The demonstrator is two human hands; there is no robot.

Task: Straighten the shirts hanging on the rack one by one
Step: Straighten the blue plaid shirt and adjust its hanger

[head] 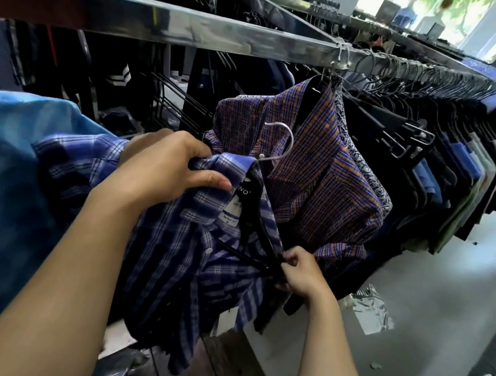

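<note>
- Left hand (162,167): fingers curled over the collar of the blue plaid shirt (183,259), thumb laid flat along the collar edge and pointing right, toward the neck label.
- The blue plaid shirt is off the rail, held low in front of it between the two hands, its body bunched and drooping towards the floor.
- Black hanger (262,222): threaded through the collar, its long axis slanting from the neck down and to the right, far from level. Its pale hook (283,138) rises from the collar end and catches on nothing.
- Right hand (298,270): fingertips closed in a pinch on the hanger's low end, well below the left hand.
- Orange check shirt (323,174): hanging just behind the hook, on the steel rail (200,29).
- The rail lies above and beyond the hook, and the left hand is the nearer to it. Re-hanging likely means raising the collar end while the right hand brings the low arm up to level.
</note>
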